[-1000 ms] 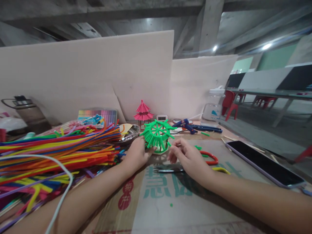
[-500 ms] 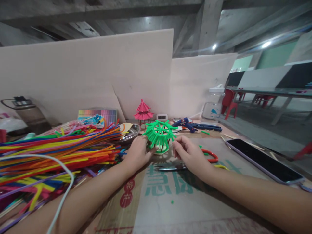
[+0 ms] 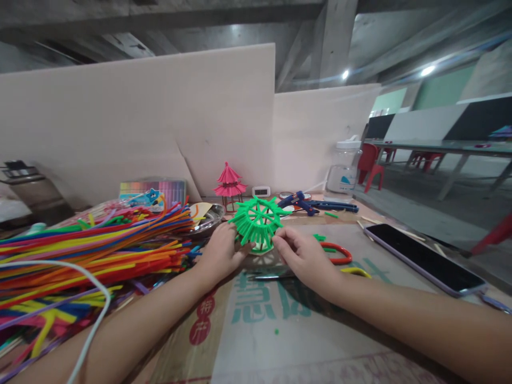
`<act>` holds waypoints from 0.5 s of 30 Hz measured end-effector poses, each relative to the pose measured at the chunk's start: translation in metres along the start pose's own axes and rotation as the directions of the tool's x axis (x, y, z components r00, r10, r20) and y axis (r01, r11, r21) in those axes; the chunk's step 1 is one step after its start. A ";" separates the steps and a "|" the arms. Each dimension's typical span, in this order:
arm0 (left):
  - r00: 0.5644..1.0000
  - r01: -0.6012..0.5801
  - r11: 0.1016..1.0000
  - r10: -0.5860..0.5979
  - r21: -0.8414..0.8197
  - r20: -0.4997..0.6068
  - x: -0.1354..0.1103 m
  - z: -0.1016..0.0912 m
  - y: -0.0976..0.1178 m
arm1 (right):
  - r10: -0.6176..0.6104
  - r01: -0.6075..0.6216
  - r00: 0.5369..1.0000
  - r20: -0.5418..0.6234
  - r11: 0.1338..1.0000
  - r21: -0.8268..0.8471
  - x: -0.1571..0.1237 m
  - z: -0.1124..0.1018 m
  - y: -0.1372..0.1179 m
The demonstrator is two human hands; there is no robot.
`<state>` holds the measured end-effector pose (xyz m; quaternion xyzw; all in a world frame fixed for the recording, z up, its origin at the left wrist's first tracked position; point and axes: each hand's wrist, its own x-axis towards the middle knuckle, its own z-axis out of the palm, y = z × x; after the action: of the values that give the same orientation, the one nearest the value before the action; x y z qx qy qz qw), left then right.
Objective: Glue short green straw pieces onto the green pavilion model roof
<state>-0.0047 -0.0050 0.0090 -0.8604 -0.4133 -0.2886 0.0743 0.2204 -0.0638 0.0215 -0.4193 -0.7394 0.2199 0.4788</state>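
A small model pavilion [image 3: 260, 218] with a spoked roof of green pipe cleaners sits on a pale round base in front of me. My left hand [image 3: 221, 250] grips it from the left, with the thumb low by the base. At the roof's lower right edge, the thumb and forefinger of my right hand [image 3: 300, 256] are pinched together on the model. What lies exactly between those fingertips is hard to make out. Scissors [image 3: 338, 254] with an orange-red and a yellow handle lie under and beside my right hand, blades pointing left.
Bundles of coloured pipe cleaners [image 3: 100, 240] fill the left side, with a white cable [image 3: 102, 288] crossing them. Behind stand a pink pagoda model [image 3: 229, 184], a small clock [image 3: 261, 191], a blue glue gun [image 3: 298, 201] and a clear bottle [image 3: 343, 168]. A phone [image 3: 424, 257] lies right.
The whole view has shifted slightly, so things sit a little further left. My right hand's fingertips have come closer in against the green roof edge. My left hand keeps its grip.
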 end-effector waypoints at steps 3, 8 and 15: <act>1.000 -0.003 1.000 0.003 0.003 0.010 0.001 -0.002 0.001 | 0.020 -0.020 1.000 0.007 1.000 0.011 -0.001 0.000 0.000; 0.999 -0.041 0.999 0.041 0.006 0.007 0.003 -0.004 0.004 | 0.031 -0.031 0.999 0.036 1.000 -0.003 0.000 0.002 -0.001; 0.997 -0.063 0.998 0.063 0.011 -0.039 0.002 -0.003 0.003 | 0.103 -0.109 0.991 0.084 0.991 0.079 0.002 0.003 -0.001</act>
<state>-0.0024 -0.0070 0.0133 -0.8668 -0.3860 -0.3010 0.0956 0.2169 -0.0625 0.0216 -0.4285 -0.7248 0.2921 0.4535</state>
